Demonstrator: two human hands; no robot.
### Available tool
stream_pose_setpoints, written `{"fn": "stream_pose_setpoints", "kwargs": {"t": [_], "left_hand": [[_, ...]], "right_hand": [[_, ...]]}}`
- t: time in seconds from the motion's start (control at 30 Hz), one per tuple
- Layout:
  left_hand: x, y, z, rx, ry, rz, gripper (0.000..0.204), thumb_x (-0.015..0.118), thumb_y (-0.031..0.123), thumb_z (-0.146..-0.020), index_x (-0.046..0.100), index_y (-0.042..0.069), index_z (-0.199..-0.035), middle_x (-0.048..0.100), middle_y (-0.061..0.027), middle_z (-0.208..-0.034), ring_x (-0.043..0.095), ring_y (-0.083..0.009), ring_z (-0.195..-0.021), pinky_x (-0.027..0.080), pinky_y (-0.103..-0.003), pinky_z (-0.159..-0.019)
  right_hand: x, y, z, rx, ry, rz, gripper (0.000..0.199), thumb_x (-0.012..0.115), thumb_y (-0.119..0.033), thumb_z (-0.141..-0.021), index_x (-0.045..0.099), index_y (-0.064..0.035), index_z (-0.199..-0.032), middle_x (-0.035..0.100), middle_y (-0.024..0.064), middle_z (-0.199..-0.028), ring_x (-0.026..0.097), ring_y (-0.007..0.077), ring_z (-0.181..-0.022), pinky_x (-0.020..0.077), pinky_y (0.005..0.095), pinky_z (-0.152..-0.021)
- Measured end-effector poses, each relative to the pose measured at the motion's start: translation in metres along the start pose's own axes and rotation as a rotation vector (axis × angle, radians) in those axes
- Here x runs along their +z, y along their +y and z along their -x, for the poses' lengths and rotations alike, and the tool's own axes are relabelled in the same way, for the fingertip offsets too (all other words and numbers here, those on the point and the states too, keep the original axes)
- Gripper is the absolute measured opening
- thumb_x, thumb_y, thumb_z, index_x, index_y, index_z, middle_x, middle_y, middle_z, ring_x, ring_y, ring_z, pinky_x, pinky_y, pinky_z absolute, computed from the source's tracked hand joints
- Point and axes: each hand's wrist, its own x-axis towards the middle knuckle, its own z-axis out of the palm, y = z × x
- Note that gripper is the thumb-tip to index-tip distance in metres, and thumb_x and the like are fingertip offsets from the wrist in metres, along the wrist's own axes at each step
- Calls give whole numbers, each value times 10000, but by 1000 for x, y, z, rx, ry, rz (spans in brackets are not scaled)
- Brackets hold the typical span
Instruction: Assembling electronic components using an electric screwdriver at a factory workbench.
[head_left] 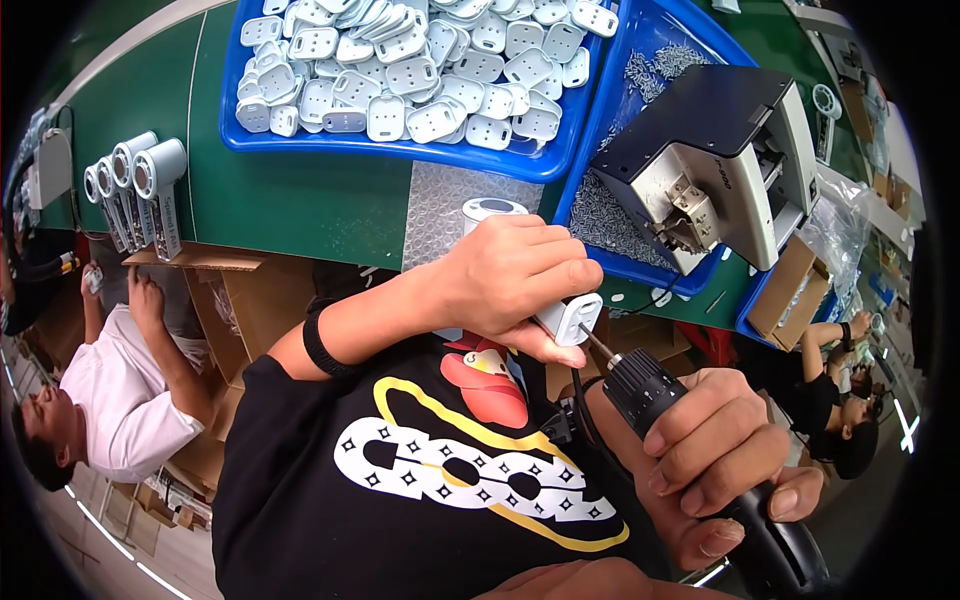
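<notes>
My left hand (515, 285) is wrapped round a white handheld device (490, 208). Its rounded end with a grey oval shows past my knuckles. A white end cap (578, 320) pokes out on the other side, beside my thumb. My right hand (715, 450) grips a black power screwdriver (642, 388), its chuck tilted up toward the device. The thin metal bit (597, 342) reaches the face of the end cap; whether it sits in a screw I cannot tell. Most of the device's body is hidden by my left hand.
Ahead, a blue tray (400, 150) holds many pale slotted plates (385, 118). Right of it, a black-and-silver screw feeder (700, 165) stands in a blue bin (590, 225) with loose screws. Several white devices (158, 175) stand at left on the green table (300, 205). Other people sit on both sides.
</notes>
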Motion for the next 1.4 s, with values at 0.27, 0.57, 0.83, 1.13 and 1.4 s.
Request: {"fn": "stream_pose_setpoints", "kwargs": {"t": [0.27,0.57,0.83,1.13,1.4], "left_hand": [[-1,-6,2,20,-17,-12,610,749,586,-800,562,33,-976,583,-54,-787,570,-238,-608,425,-349,-523],[2,-4,1,23,-31,18,654,740,610,-809,550,18,-1012,593,-54,-806,576,-238,-610,428,-350,-520],[0,-7,2,37,-17,19,679,731,627,-807,550,10,-1027,592,-65,-816,580,-240,-615,429,-352,-523],[-2,-6,1,41,-14,26,673,732,623,-802,552,13,-1023,593,-73,-824,585,-249,-624,440,-359,-534],[-6,10,-4,29,-19,-25,649,748,608,-791,571,19,-998,584,-71,-794,593,-243,-637,457,-353,-550]], "right_hand": [[4,1,6,-89,180,61,368,669,-162,-910,452,-102,-1202,556,23,-729,540,128,-514,507,291,-501],[-45,52,-16,-110,496,469,241,596,-124,-893,524,-133,-1123,474,27,-697,453,136,-484,457,367,-520],[-3,-19,15,-69,277,61,443,704,-181,-931,385,-101,-1228,549,30,-680,547,157,-498,519,321,-445],[1,-9,11,-14,58,44,368,689,-183,-889,478,-84,-1174,551,-2,-720,542,104,-527,514,246,-491],[6,-12,13,-67,106,7,348,674,-175,-883,475,-87,-1154,538,1,-708,539,102,-516,520,253,-493]]}}
